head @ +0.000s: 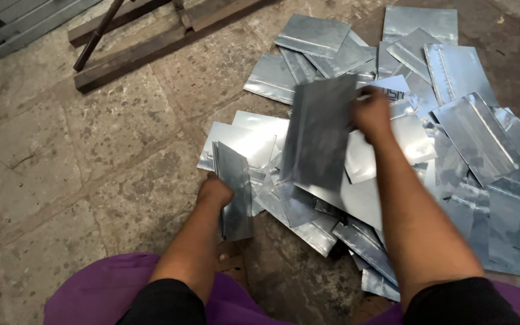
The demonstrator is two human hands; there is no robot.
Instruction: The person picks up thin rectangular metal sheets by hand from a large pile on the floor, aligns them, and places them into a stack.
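Stone floor point(61, 180) spreads wide, with wooden beams point(145, 45) lying far to the left. Shiny metal sheets sit in a big messy pile point(452, 132) on the right. Near the person's purple lap point(97, 295), the left hand point(213, 191) is closed around a small stack of sheets point(235, 192), stood on edge on the floor. The right hand point(371, 114) is pinching one sheet point(319, 135), lifted up over the pile and blurry. It looks like sorting: sheets picked one by one and gathered. The lifted sheet likely needs to go left and line up flat against the stack.
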